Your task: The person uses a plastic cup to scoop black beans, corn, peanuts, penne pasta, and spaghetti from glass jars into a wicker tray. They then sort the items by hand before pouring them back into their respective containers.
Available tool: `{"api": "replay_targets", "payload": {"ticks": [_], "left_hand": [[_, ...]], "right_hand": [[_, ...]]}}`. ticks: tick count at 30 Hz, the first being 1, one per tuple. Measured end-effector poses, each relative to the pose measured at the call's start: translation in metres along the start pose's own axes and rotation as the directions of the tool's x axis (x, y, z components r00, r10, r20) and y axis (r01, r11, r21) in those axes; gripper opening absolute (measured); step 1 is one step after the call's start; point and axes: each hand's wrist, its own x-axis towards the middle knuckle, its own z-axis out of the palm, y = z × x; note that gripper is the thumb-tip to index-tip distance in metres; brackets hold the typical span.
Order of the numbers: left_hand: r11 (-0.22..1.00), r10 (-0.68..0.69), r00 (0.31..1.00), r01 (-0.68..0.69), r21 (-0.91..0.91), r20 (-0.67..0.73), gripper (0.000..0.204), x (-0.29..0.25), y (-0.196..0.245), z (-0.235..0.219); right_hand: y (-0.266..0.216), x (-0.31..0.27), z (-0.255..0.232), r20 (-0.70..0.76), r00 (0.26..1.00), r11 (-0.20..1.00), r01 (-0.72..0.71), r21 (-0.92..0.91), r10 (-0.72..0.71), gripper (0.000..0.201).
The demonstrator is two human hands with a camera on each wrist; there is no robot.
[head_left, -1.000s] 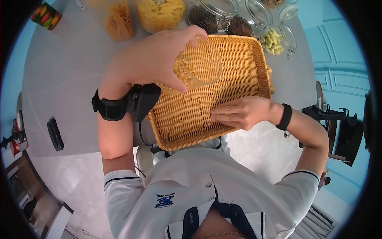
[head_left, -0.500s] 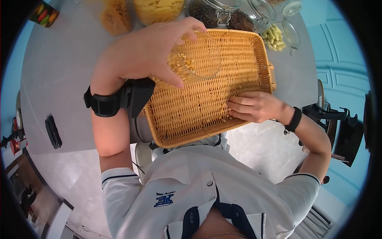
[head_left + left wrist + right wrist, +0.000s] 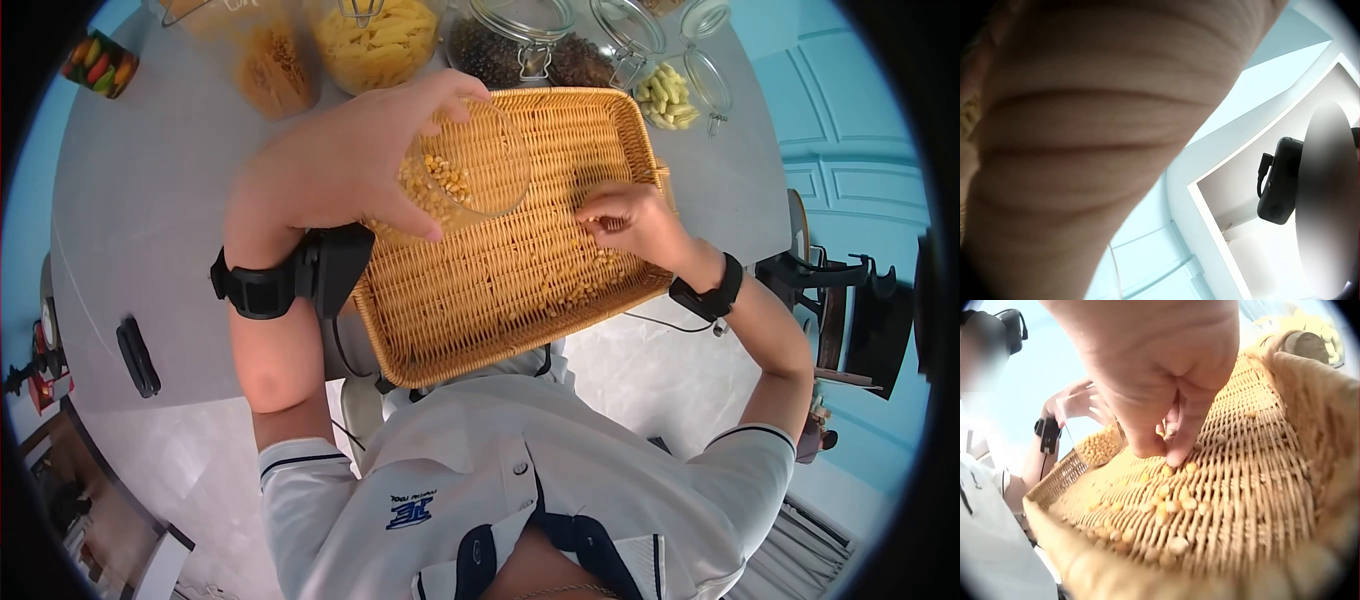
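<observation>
My left hand (image 3: pixel 370 155) grips a clear glass jar (image 3: pixel 505 165) tilted on its side over the wicker basket (image 3: pixel 520 240), thumb and fingers spread round it. Yellow corn kernels (image 3: pixel 445 178) lie inside the jar. In the left wrist view the blurred wrist hides the jar. Over the right part of the basket, my right hand (image 3: pixel 635 222) has its fingers drawn together, pinching a few kernels; the right wrist view shows a bit of yellow between them. Beneath it, loose corn kernels (image 3: pixel 1172 503) lie scattered on the woven bottom, toward the near edge.
Behind the basket stand a jar of penne pasta (image 3: pixel 375 45), a container of brown noodles (image 3: pixel 270 75), jars of dark beans (image 3: pixel 485 50) and a jar of pale green pieces (image 3: pixel 667 97). A patterned cup (image 3: pixel 100 65) and a black case (image 3: pixel 138 355) are at left.
My right hand has slid right and then away from my body, its fingers curling together. Loose kernels now show near the basket's near right side. The left hand keeps its hold on the jar.
</observation>
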Motion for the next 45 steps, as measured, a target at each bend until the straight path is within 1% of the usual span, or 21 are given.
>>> {"api": "replay_targets", "payload": {"ticks": [1, 2, 5, 8, 9, 11, 14, 15, 18, 23, 26, 29, 30, 33, 34, 37, 38, 41, 44, 45], "left_hand": [[1.000, 0.004, 1.000, -0.004, -0.004, -0.001, 0.099, 0.000, 0.001, 0.000], [1.000, 0.008, 1.000, -0.008, -0.007, -0.001, 0.099, 0.000, 0.001, 0.000], [1.000, 0.003, 1.000, -0.003, -0.005, 0.002, 0.100, 0.000, 0.003, 0.000], [1.000, 0.013, 1.000, -0.013, -0.024, -0.003, 0.101, 0.001, 0.003, 0.002], [0.999, 0.018, 1.000, -0.018, -0.034, -0.007, 0.102, 0.001, 0.003, 0.002], [0.999, 0.037, 0.999, -0.037, -0.010, -0.013, 0.102, 0.001, 0.002, 0.002], [0.999, 0.035, 0.999, -0.035, 0.010, -0.010, 0.103, 0.001, 0.003, 0.001], [0.999, 0.029, 1.000, -0.029, 0.015, -0.007, 0.103, 0.001, 0.003, 0.000], [0.998, 0.038, 0.999, -0.039, -0.043, -0.008, 0.102, 0.002, 0.002, 0.002], [0.999, 0.040, 0.999, -0.040, -0.019, -0.010, 0.101, 0.001, 0.002, 0.002], [0.998, 0.054, 0.998, -0.054, 0.013, -0.015, 0.102, 0.001, -0.001, 0.002], [0.999, 0.040, 0.999, -0.040, 0.011, -0.005, 0.102, 0.000, 0.002, 0.001], [1.000, 0.030, 1.000, -0.030, 0.002, 0.003, 0.102, 0.000, 0.002, 0.001], [0.999, 0.045, 0.999, -0.045, 0.009, -0.007, 0.102, 0.000, -0.001, 0.002], [0.999, 0.049, 0.999, -0.049, 0.018, -0.011, 0.102, 0.000, -0.001, 0.002], [0.998, 0.051, 0.999, -0.050, 0.030, -0.017, 0.102, 0.000, -0.001, 0.003], [0.999, 0.042, 0.999, -0.042, 0.021, -0.018, 0.102, -0.001, 0.000, 0.003], [1.000, 0.001, 1.000, -0.001, -0.005, -0.007, 0.102, -0.001, 0.003, 0.001], [0.999, -0.009, 1.000, 0.009, -0.031, -0.005, 0.101, -0.001, 0.003, 0.002], [0.999, -0.007, 1.000, 0.007, -0.039, -0.009, 0.101, -0.001, 0.003, 0.002]], "right_hand": [[-0.001, 0.006, -0.001, -0.032, 0.997, 0.991, -0.072, 0.111, 0.076, 0.018], [-0.006, 0.013, -0.005, -0.068, 0.982, 0.956, -0.153, 0.251, 0.175, 0.017], [-0.043, 0.037, -0.028, -0.095, 0.948, 0.837, -0.220, 0.500, 0.305, 0.016], [-0.094, 0.066, -0.038, -0.165, 0.977, 0.892, -0.045, 0.450, 0.132, 0.017], [-0.099, 0.075, -0.034, -0.178, 0.984, 0.925, 0.061, 0.374, 0.007, 0.018], [-0.105, 0.092, -0.027, -0.169, 0.955, 0.937, 0.278, 0.213, -0.245, 0.019], [-0.104, 0.101, -0.017, -0.089, 0.934, 0.931, 0.353, 0.095, -0.345, 0.017], [-0.103, 0.101, -0.016, -0.089, 0.933, 0.930, 0.356, 0.092, -0.348, 0.017], [-0.099, 0.099, -0.014, -0.091, 0.930, 0.927, 0.363, 0.093, -0.355, 0.018], [-0.101, 0.091, -0.025, -0.137, 0.929, 0.925, 0.360, 0.123, -0.343, 0.015], [-0.087, 0.075, -0.045, -0.156, 0.975, 0.982, 0.170, 0.080, -0.156, 0.016], [-0.057, 0.054, -0.041, -0.218, 0.976, 0.998, -0.031, -0.048, 0.019, 0.018], [-0.038, 0.043, -0.038, -0.090, 0.995, 0.985, -0.044, -0.167, 0.029, 0.038], [-0.023, 0.008, -0.002, -0.060, 0.980, 0.873, -0.197, -0.446, 0.191, 0.061], [-0.022, 0.001, -0.001, 0.093, 0.939, 0.869, -0.263, -0.419, 0.330, 0.072], [-0.027, -0.018, 0.012, 0.093, 0.971, 0.830, -0.137, -0.540, 0.221, 0.070], [-0.029, -0.025, 0.013, 0.107, 0.976, 0.869, -0.118, -0.480, 0.191, 0.068], [-0.045, -0.033, 0.006, 0.143, 0.983, 0.878, -0.032, -0.478, 0.114, 0.065], [-0.049, -0.033, -0.005, 0.240, 0.970, 0.935, 0.065, -0.349, 0.022, 0.059], [-0.047, -0.032, -0.005, 0.257, 0.966, 0.929, 0.120, -0.349, -0.028, 0.055]]}}
